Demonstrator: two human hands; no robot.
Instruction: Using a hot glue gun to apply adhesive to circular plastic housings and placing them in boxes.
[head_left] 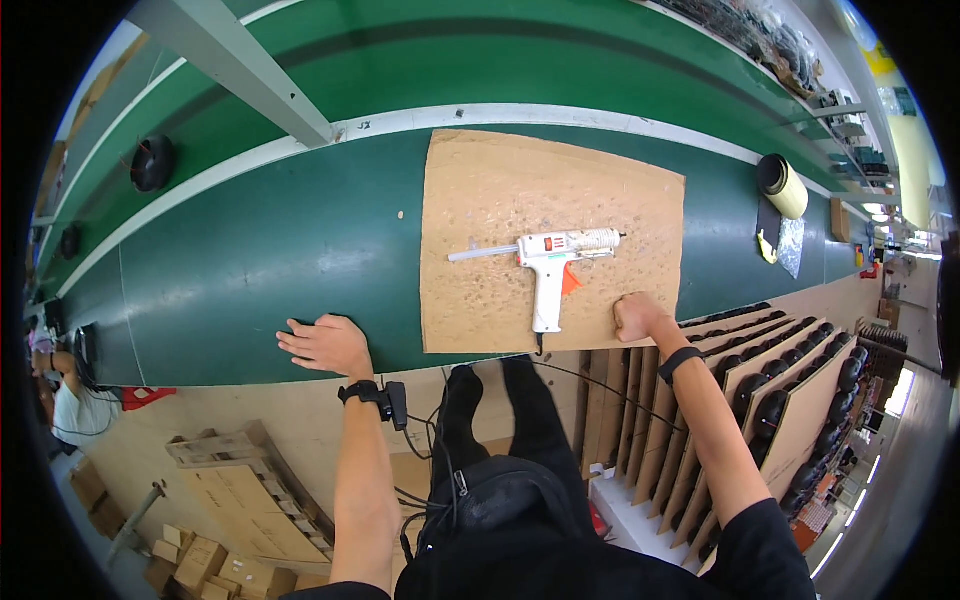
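A white hot glue gun (pixel 548 285) with an orange trigger lies on its side on a brown cardboard sheet (pixel 470 180). A pale glue stick (pixel 483 254) sticks out of its rear end, and its nozzle points right. My left hand (pixel 328 346) rests on the green bench top near its front edge, left of the cardboard, fingers spread and holding nothing. On the sheet's lower right corner sits my right hand (pixel 640 317), closed into a fist. It is apart from the glue gun, and no object shows in it.
The long green bench (pixel 250 240) has a white rail behind it and a grey post (pixel 240 75) at the left. A roll of sheet material (pixel 785 188) stands at the right. Below, cardboard panels with black round parts (pixel 770 420) stand in a rack. Dark cables hang by my legs.
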